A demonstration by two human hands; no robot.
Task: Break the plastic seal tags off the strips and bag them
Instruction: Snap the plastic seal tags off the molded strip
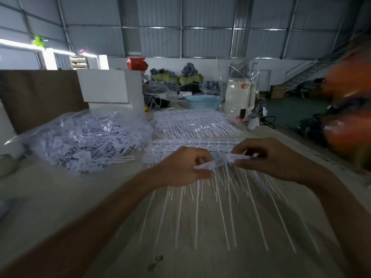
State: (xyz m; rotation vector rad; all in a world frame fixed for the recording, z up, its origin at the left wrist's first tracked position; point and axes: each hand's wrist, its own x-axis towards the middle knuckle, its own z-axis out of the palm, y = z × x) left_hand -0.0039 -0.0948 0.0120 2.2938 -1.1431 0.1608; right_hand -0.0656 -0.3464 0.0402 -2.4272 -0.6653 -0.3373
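Place: big workshop shed | metal walls (206, 25) | metal stairs (307, 71) | worktop (60, 197) with bag of plastic tags (84, 137)

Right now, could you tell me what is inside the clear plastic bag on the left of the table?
The clear plastic bag holds a heap of loose white seal tags, tails poking out. What lies beneath the heap is covered.

Left grip (187, 167) and right grip (259, 155) pinching.
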